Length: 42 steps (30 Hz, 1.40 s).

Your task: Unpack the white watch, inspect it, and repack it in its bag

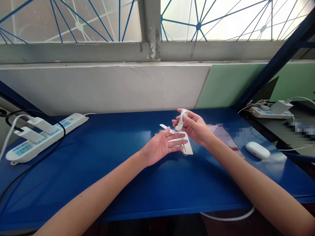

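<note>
My right hand [199, 129] pinches a small white looped object [181, 120] between thumb and fingers; its exact kind I cannot make out. Just left of it, my left hand [159, 146] is open, palm turned up and fingers stretched apart, with nothing visible in the palm. Behind and below those fingers lies a flat white piece [189, 149] with thin metal-looking parts on it and a short bead chain at its near edge. A slim white strip [163, 126] sticks out past my left thumb; whether the thumb touches it I cannot tell.
The blue table [118, 196] carries a white power strip [49, 136] with plugged-in chargers and a black cable on the left. To the right lie a phone [225, 139] and a white earbud case [258, 150]. Another power strip [273, 112] sits beyond the blue frame bar.
</note>
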{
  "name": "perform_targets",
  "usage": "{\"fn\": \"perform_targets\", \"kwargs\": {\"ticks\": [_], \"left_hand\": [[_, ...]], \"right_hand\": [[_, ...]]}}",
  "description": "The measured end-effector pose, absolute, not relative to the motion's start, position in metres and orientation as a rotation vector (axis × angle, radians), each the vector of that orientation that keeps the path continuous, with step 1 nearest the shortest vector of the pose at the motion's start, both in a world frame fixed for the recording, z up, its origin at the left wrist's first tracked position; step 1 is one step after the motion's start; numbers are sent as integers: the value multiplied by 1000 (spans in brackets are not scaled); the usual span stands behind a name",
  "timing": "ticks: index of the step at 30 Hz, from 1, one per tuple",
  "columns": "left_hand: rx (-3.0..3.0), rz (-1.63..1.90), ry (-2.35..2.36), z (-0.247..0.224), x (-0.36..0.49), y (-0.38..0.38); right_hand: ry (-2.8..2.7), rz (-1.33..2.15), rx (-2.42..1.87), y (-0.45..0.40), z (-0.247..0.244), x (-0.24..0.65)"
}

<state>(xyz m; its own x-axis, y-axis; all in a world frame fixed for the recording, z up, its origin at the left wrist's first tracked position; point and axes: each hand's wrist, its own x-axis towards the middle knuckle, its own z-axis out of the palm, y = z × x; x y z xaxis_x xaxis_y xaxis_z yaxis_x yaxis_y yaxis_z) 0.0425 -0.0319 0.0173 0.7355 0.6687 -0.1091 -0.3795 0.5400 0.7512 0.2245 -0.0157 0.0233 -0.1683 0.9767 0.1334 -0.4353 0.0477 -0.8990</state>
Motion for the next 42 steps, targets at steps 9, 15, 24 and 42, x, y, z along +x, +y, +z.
{"fn": "perform_targets", "kwargs": {"ticks": [9,15,24,42], "left_hand": [[1002,795,545,6,44,-30],[1086,683,630,9,49,-38],[1038,596,643,8,51,-39],[1010,500,541,5,48,-39]], "right_hand": [[-1227,1317,-747,-18,20,221],[-1311,1364,-830,-23,21,220],[-1203,1671,-603,-22,29,222],[-1101,1915,-499,-25,36,227]]}}
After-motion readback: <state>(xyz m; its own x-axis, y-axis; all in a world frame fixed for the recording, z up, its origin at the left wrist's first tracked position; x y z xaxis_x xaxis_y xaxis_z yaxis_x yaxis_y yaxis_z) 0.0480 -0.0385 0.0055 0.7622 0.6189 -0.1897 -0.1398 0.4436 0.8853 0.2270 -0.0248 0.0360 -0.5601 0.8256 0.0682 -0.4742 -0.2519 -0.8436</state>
